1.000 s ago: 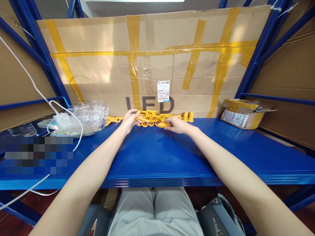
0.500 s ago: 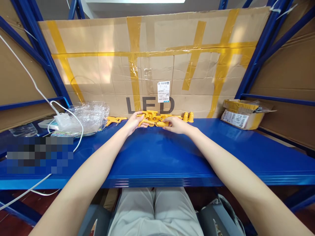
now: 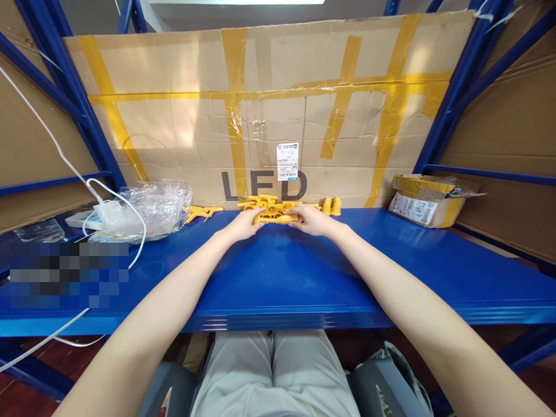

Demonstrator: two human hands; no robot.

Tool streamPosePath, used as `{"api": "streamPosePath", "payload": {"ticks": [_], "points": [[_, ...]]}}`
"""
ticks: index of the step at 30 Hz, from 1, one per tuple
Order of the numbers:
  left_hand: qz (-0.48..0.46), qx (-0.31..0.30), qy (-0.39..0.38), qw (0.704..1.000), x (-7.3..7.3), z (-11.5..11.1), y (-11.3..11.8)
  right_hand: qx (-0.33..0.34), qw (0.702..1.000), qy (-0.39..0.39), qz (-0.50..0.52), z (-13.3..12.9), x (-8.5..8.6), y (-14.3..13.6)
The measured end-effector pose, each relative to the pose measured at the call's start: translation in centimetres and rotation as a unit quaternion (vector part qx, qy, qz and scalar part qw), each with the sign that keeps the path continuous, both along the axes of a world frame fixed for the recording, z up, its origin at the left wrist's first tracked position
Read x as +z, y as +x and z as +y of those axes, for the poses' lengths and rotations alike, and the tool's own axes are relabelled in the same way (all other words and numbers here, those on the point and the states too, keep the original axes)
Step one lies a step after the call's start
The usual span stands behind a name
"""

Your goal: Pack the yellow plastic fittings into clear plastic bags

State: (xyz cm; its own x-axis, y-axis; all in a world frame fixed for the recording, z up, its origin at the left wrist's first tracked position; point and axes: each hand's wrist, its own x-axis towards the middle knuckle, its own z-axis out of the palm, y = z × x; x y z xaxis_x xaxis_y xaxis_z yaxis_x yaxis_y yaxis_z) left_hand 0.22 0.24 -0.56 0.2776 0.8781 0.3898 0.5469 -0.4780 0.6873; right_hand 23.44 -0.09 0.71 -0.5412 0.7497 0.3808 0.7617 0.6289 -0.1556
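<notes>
A heap of yellow plastic parts (image 3: 271, 207) lies at the back of the blue shelf, against the cardboard. My left hand (image 3: 244, 225) is at the heap's left front, its fingers closed on a yellow plastic part there. From the right, my right hand (image 3: 313, 221) grips the end of a yellow plastic part (image 3: 284, 219) lying along the front. Some of my fingertips are hidden among the pieces. Two yellow cone-shaped pieces (image 3: 330, 206) stand upright just right of the heap. Further left lie a few yellow trigger-like parts (image 3: 203, 213), apart from my hands.
Clear plastic bags (image 3: 156, 205) and a white adapter (image 3: 110, 214) with a white cable are on the left. A small open carton (image 3: 423, 202) sits at the back right. Tall taped cardboard (image 3: 182, 133) closes the rear, between blue posts.
My left hand has moved slightly right and nearer me, from holding a yellow part at the heap's left to the heap's front. The right hand stays nearly in place.
</notes>
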Motion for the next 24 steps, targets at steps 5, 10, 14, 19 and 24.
{"api": "streamPosePath", "payload": {"ticks": [5,10,14,19,24], "points": [[0.191,0.026,0.061,0.979,0.2,-0.4,-0.2,0.01,0.999,-0.022,0.036,0.1,-0.1,0.0],[0.235,0.008,0.078,0.969,0.0,-0.1,-0.4,0.004,0.993,-0.072,0.089,0.1,-0.2,0.1],[0.209,-0.01,0.074,0.975,0.0,0.2,-0.6,0.001,0.981,-0.127,0.149,0.5,-0.5,0.7],[0.216,0.003,0.076,0.973,0.2,0.1,-0.6,0.02,0.941,-0.214,0.261,1.0,-0.6,1.3],[0.212,0.004,0.09,0.973,0.5,-0.1,-0.5,0.014,0.88,-0.332,0.339,0.5,-0.5,0.9]]}}
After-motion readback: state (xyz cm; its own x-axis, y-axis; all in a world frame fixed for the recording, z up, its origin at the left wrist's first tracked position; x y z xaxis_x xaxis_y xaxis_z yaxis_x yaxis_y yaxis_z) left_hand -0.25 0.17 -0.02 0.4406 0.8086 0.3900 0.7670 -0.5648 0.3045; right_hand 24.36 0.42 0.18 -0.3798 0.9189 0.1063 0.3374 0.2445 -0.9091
